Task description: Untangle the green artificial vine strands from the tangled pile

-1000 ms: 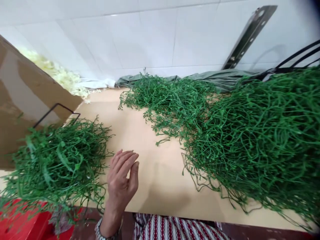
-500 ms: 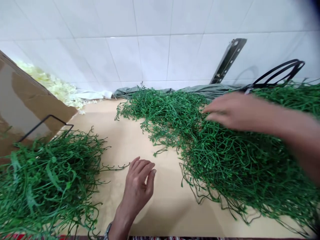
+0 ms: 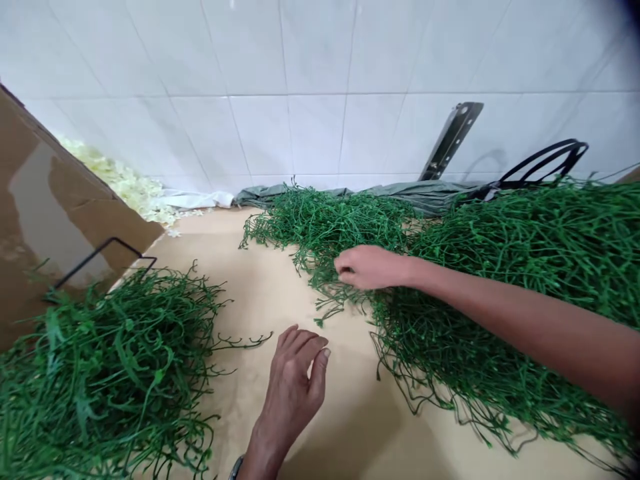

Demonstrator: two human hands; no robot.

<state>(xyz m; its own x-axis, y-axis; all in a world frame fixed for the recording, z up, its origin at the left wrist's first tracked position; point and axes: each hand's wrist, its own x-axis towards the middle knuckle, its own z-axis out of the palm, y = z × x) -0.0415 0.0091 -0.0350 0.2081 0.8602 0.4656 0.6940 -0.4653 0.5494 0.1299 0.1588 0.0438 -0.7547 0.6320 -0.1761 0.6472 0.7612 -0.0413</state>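
Observation:
My left hand [image 3: 295, 380] hovers over the tan tabletop with its fingers loosely bent and the thumb apart; nothing is in it. My right hand [image 3: 367, 267] reaches across from the right, over the front of a smaller pile of artificial green stems [image 3: 335, 217]. Its fingers are curled together, and whatever they may grip is hidden. Below the right forearm spreads a large heap of the same thin green stems [image 3: 475, 353]. A further pile of leafier green stems [image 3: 125, 360] lies at the left, with one stray stem [image 3: 245, 343] pointing toward my left hand.
A cardboard box flap [image 3: 75, 220] stands at the left, with a bent black wire frame [image 3: 115, 240] near it. Pale yellow petals [image 3: 115, 180] lie behind. Grey-green cloth [image 3: 420, 195], a metal bracket [image 3: 453, 140] and black loops [image 3: 550, 160] line the tiled wall.
My right hand has moved left and toward me, from the large heap to the smaller pile, and its fingers have curled in. My left hand keeps much the same pose; the view has shifted slightly.

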